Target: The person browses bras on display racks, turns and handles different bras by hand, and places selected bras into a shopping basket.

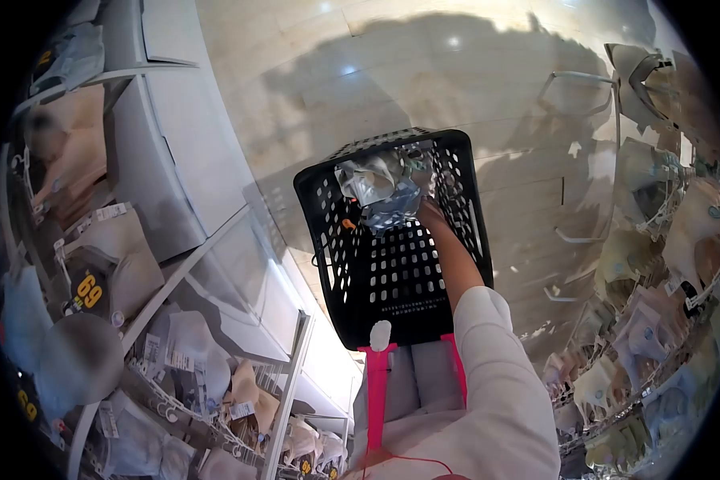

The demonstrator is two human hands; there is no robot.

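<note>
My right hand [430,211] reaches down into a black plastic shopping basket [478,210]. It is beside a pale grey garment [368,180] and a shiny bluish-grey bundle [394,210] at the basket's far end. The fingers are hidden among these items, so their grip does not show. A small orange piece [348,224] shows by the basket's left wall. My left hand is out of view.
Bras [114,248] hang on racks at the left, some with yellow-numbered tags. More bras [648,324] hang in rows at the right, near metal bars [580,76]. White cabinets [186,144] border the tiled floor [528,216]. Pink straps [378,400] lie over my clothing.
</note>
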